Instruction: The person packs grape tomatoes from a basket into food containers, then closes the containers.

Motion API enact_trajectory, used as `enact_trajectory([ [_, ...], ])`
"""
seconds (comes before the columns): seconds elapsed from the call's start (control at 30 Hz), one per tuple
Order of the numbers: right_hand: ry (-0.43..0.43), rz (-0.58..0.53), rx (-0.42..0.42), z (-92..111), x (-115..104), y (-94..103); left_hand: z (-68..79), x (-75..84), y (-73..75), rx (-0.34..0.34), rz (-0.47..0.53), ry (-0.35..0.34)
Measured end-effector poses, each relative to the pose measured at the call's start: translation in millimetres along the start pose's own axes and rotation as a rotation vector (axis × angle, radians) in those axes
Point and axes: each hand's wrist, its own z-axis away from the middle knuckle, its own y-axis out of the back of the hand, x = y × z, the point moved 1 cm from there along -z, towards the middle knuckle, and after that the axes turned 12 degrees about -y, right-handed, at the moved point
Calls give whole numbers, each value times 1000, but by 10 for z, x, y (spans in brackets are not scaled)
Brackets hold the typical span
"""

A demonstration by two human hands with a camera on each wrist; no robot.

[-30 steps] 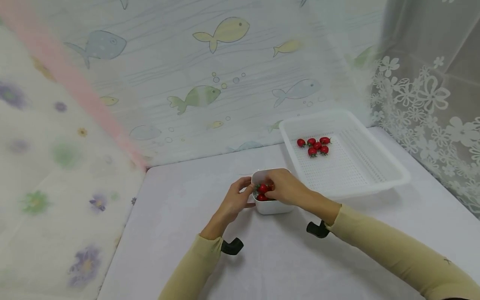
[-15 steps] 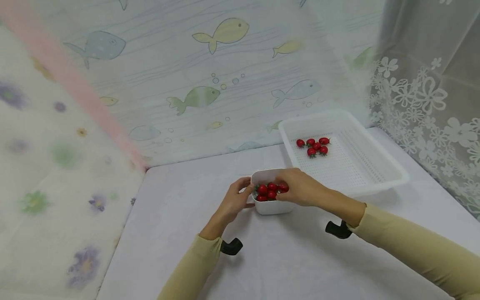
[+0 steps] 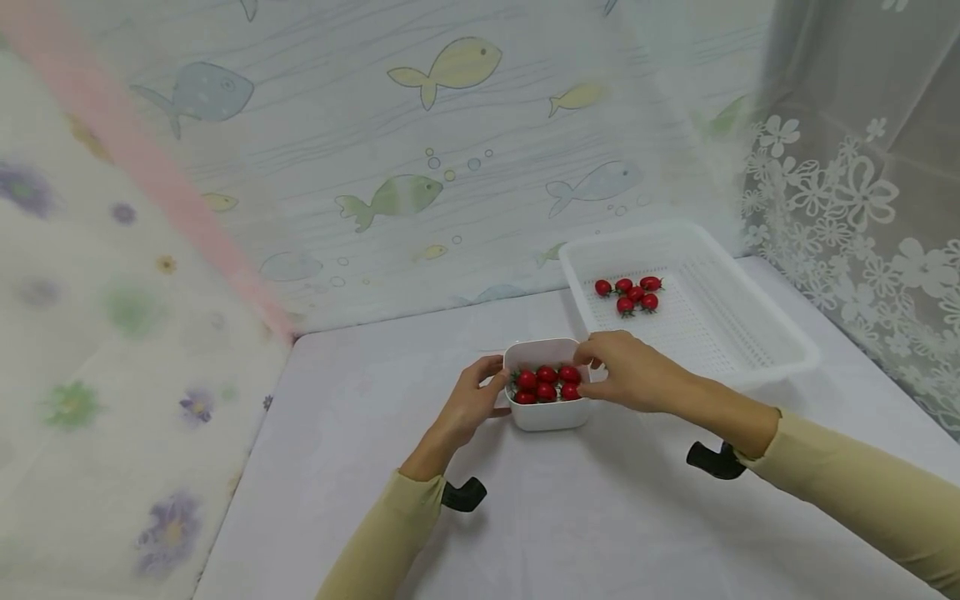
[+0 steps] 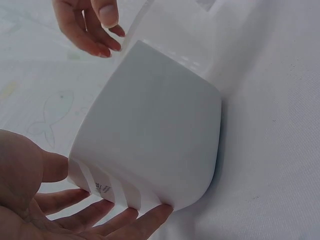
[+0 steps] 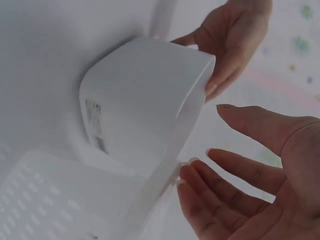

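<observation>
A small white box (image 3: 551,418) stands on the table with several red cherry tomatoes (image 3: 546,392) lying in it. My left hand (image 3: 471,398) holds the box's left side, thumb near the rim and fingers spread along the wall, as the left wrist view also shows. At the right rim hovers my right hand (image 3: 637,373), its fingers loosely bent and parted from the thumb. Nothing is between them in the right wrist view, where the box (image 5: 135,100) is just beyond the fingertips. The tomatoes are hidden by the box walls in both wrist views.
Behind and right of the box is a large white perforated basket (image 3: 772,333). Several more cherry tomatoes (image 3: 636,293) sit in its far left part. A fish-print cloth (image 3: 450,200) hangs behind the table, and a lace curtain (image 3: 855,192) on the right.
My right hand has drawn back rightward from inside the box to its right rim, letting go of a cherry tomato. More tomatoes in the box now show. The left hand stays put.
</observation>
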Motion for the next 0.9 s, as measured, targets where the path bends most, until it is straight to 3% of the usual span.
enact_trajectory([
  [0.5,42,39,22,27,278,322,-4,0,2,3,-5,20],
  [0.9,-11,39,-3,-235,748,724,5,1,13,3,-3,16],
])
